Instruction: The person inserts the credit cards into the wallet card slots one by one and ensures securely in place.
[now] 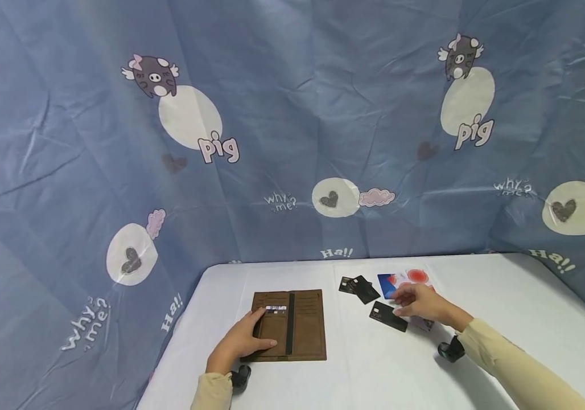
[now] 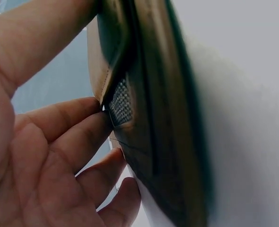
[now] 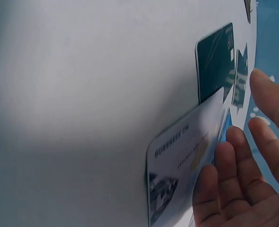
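Observation:
A brown wallet lies spread flat on the white table, a dark strip running down its middle. My left hand rests on its left half, thumb across the leather and fingertips at the left edge. In the left wrist view the fingers touch that edge beside a small patterned patch. A card shows in a left pocket. My right hand hovers over colourful cards, fingers loosely bent, nothing visible between them. Under it lies a pale card; a black VIP card is just left of it.
Two smaller black cards overlap farther back, left of a blue-and-red card. A blue curtain with pig prints hangs behind the table.

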